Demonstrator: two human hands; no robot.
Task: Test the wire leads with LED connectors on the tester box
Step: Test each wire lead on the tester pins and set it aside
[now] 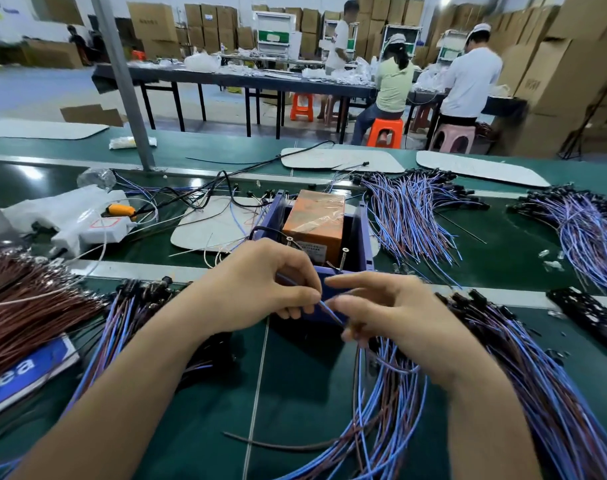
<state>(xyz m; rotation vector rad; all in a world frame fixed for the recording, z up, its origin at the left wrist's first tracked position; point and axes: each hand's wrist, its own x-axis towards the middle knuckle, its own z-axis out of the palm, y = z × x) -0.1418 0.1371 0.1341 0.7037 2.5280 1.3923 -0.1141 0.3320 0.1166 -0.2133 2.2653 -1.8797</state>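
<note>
The tester box [362, 237], a blue plastic bin with an orange block [315, 220] inside, stands at the table's middle, just beyond my hands. My left hand [257, 282] pinches a blue wire lead [324, 308] at the box's near wall. My right hand [385, 310] grips the same lead a little lower, with several more blue and brown leads [388, 386] hanging from its palm. The lead's LED connector end is hidden behind my fingers.
Piles of blue and brown leads lie at the near left [122, 327], near right [544, 375] and far right [409, 213]. Brown wires [25, 306] lie at the left edge. A white bag [66, 213] and cables sit at far left. People work at a table behind.
</note>
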